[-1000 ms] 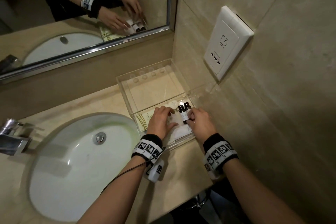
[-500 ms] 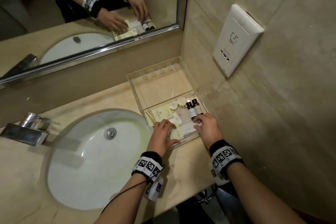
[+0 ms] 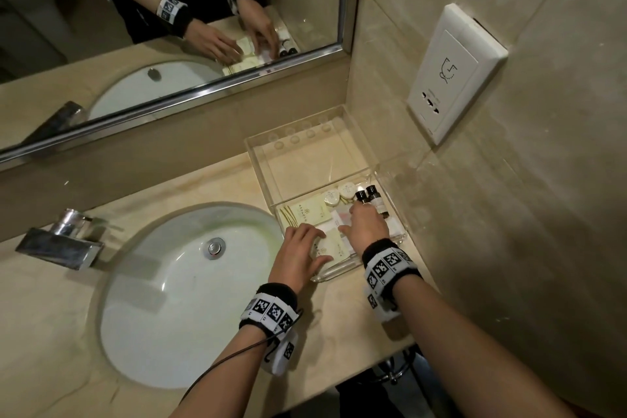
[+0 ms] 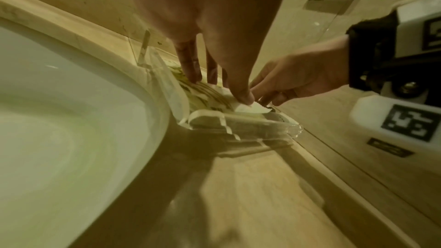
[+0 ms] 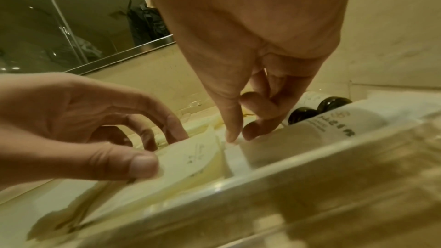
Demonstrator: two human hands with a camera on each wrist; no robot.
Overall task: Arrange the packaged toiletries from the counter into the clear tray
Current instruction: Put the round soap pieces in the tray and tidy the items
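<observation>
The tray [image 3: 307, 146] sits on the counter [image 3: 203, 187] in the corner, right of the sink [image 3: 169, 299] and below the mirror [image 3: 169, 27]. In its near part lie flat packets [image 3: 307, 214] on the left, two round packs [image 3: 339, 194] behind them, and two bottles [image 3: 371, 197] on the right. Both hands reach into that near part, the left hand [image 3: 298, 254] on a packet [image 3: 330, 248], the right hand [image 3: 368, 226] just beside the bottles. The faucet [image 3: 64, 237] stands left of the sink.

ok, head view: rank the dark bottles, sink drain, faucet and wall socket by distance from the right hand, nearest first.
1. Dark bottles: in the tray, at the right hand's fingertips.
2. Sink drain: in the basin, to its left.
3. Wall socket: up on the right wall.
4. Faucet: far left.
</observation>
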